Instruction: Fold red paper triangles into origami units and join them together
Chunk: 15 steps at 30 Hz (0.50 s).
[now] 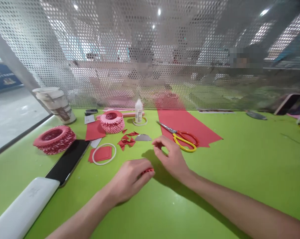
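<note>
Two hands are seen over one green tabletop. One small red folded-paper piece is pinched between thumb and fingers of the left hand, a bit below frame center. It's mostly covered by fingers; the bit that can be seen is aimed right, long axis pretty much sideways, right end tipped up a hair. The right hand is held loosely curled just right of center, thumb and forefinger brought close; whether anything's caught between them can't be told.

A little cluster of red folded triangles is strewn above the left hand, points every which way (overlapped, so no exact count). One gray half-round piece is laid just right of it.

One pair of scissors is set just beyond the right hand, blades pointed upper left, red and yellow handles lower right, partly over red sheet paper.

Two pleated paper rings are counted: one red ring at left, one pink ring left of center. One white bottle is stood upright at upper center. One white hoop is laid across red paper squares, center left.
</note>
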Tool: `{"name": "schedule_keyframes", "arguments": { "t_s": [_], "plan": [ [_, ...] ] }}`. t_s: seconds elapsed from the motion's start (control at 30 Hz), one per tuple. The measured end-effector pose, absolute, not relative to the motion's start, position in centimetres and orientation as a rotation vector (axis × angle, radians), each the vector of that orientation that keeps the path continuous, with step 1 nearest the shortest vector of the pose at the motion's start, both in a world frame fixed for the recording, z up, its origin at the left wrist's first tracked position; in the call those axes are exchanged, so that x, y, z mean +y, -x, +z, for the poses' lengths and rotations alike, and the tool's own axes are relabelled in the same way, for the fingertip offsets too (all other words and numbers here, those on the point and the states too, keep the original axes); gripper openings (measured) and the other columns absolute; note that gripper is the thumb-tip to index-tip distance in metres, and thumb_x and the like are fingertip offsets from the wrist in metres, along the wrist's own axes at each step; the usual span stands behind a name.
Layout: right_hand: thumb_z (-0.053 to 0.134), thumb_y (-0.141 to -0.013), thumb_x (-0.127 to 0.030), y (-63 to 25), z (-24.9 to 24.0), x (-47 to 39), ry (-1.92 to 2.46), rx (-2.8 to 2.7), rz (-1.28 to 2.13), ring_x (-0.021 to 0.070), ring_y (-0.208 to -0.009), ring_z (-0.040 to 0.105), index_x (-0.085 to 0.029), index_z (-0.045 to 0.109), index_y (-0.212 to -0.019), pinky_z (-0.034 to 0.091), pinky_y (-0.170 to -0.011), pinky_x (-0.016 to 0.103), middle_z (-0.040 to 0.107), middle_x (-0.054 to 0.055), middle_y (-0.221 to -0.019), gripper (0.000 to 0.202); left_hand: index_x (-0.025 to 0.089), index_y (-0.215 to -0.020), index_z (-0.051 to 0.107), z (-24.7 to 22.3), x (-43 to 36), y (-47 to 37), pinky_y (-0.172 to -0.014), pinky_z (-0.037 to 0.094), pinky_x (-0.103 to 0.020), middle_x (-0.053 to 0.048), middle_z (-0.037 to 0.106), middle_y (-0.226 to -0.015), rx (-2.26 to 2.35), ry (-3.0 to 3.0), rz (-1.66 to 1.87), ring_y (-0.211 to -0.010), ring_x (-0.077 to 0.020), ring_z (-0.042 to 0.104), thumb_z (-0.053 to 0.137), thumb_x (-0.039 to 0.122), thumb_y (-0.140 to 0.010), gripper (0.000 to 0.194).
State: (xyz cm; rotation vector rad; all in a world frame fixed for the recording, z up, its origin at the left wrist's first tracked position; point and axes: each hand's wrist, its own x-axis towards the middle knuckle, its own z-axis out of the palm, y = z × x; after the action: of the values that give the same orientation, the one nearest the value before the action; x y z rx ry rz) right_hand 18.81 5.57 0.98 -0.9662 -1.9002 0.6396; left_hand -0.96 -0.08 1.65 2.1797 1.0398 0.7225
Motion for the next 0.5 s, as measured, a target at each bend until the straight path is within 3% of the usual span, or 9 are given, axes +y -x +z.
{"name": "schedule_keyframes", "arguments": {
  "t_s": [0.07,0.2,0.33,0.43,0.5],
  "plan": [
    [0.068,-0.093,-0.015,-17.5,1.2,7.3,1.033,-2.080,0.659,0.0192,-0.086,0.063,-0.018,0.068,-0.102,0.049,-0.080,0.033,0.070,0.003,-0.097,0.009,0.020,-0.083,0.056,1.6,-0.1,1.0,-0.067,0.038,-0.027,0.000,0.061,-0.079,1.008,-2.243,0.781,-0.069,-0.0146,0.051,0.044,0.025,-0.109,0.029],
    [0.086,-0.084,-0.024,-14.0,0.8,9.5,1.120,-2.210,0.605,0.0275,-0.106,0.063,-0.016,0.073,-0.115,0.045,-0.094,0.041,0.071,0.010,-0.117,0.034,0.019,-0.080,0.058,1.5,-0.1,1.3,-0.066,0.038,-0.027,-0.001,0.063,-0.075,1.041,-2.285,0.849,-0.066,-0.0147,0.051,0.047,0.024,-0.107,0.029],
    [0.078,-0.090,-0.014,-12.0,0.0,10.3,1.070,-2.193,0.649,0.0240,-0.101,0.063,-0.019,0.076,-0.100,0.042,-0.097,0.041,0.072,0.007,-0.108,0.011,0.019,-0.079,0.059,1.5,0.0,1.4,-0.066,0.038,-0.027,-0.002,0.065,-0.075,1.050,-2.247,0.883,-0.066,-0.0150,0.054,0.047,0.024,-0.106,0.030],
    [0.074,-0.088,-0.008,-12.4,-0.1,10.1,1.027,-2.133,0.759,0.0211,-0.093,0.062,-0.018,0.075,-0.084,0.043,-0.092,0.037,0.071,0.004,-0.097,0.010,0.019,-0.075,0.057,1.5,0.1,1.3,-0.065,0.037,-0.027,-0.001,0.063,-0.073,1.084,-2.187,0.915,-0.065,-0.0147,0.051,0.050,0.024,-0.104,0.030],
    [0.071,-0.090,-0.013,-13.4,0.0,9.4,1.018,-2.052,0.863,0.0198,-0.087,0.062,-0.017,0.073,-0.082,0.046,-0.083,0.034,0.071,0.004,-0.091,0.009,0.019,-0.074,0.055,1.5,0.2,1.3,-0.063,0.035,-0.027,0.000,0.059,-0.070,1.186,-2.082,0.992,-0.064,-0.0140,0.048,0.051,0.025,-0.103,0.030]
  ]
}}
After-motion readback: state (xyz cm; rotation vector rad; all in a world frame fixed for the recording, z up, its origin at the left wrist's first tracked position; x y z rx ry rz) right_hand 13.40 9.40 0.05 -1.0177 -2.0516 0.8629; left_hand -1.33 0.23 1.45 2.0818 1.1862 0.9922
